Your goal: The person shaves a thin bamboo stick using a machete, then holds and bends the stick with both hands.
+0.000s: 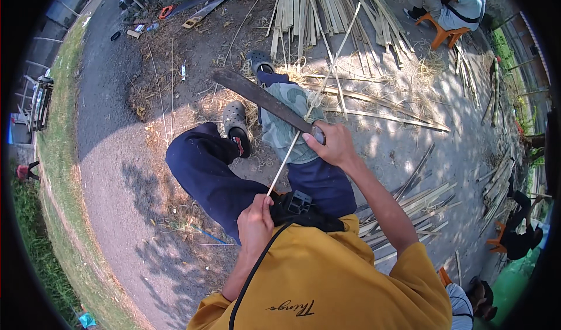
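pavement [108, 172] opens leftward; slat pile [315, 14] crowds ahead; left hand [255, 222] clenches thin strip [283, 166], right hand [335, 147] clenches machete [263, 100].

A broad, dark machete [257, 95] is held aslant, pointed forward and left. A slender, pale strip [284, 162] is held diagonally, crossed by the machete.

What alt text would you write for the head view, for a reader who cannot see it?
A person's right hand holds a machete across a thin strip, which the left hand holds. A camouflage cloth lies over the right leg; many more strips lie on the ground ahead.
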Available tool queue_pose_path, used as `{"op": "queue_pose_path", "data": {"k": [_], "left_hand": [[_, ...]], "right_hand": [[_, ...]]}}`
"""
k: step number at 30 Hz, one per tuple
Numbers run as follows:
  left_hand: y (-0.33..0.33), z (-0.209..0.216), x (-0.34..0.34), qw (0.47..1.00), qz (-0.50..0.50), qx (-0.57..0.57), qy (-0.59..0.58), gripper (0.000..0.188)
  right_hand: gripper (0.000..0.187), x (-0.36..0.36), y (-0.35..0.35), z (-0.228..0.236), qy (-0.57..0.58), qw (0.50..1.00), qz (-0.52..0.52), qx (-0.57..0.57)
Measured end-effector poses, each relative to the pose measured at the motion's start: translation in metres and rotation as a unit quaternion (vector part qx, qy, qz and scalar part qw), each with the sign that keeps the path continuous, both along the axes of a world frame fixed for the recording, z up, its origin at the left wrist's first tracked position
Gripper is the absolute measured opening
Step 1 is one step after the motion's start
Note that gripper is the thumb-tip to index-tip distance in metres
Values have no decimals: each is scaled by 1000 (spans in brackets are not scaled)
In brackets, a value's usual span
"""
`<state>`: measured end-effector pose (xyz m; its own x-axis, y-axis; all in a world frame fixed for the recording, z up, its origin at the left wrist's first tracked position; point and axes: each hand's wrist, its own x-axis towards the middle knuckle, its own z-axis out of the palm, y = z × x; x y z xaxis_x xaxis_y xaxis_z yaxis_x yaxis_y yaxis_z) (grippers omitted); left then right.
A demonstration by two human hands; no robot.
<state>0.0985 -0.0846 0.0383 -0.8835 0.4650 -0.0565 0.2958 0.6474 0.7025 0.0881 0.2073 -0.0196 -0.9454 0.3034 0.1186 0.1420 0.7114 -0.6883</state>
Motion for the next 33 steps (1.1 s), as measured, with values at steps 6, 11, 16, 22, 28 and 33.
{"op": "queue_pose_path", "data": {"k": [6, 11, 16, 22, 28, 33], "left_hand": [[-2, -6, -29, 969, -39, 106, -220, 24], [-2, -17, -56, 868, -49, 191, -456, 32], [11, -1, -55, 824, -69, 196, -527, 40], [22, 5, -65, 755, -84, 206, -616, 45], [34, -16, -79, 608, -25, 265, -748, 46], [48, -13, -81, 758, -74, 201, -616, 44]], "right_hand": [[50, 0, 11, 3, -46, 998, -4, -39], [46, -1, 6, 0, -1, 1000, 9, -15], [43, 1, 3, -2, -4, 999, -7, -35], [42, 2, 1, -1, 2, 1000, -18, -4], [44, 3, 0, -7, 17, 1000, -21, 6], [47, 8, 2, -4, 2, 1000, -24, 13]]}}
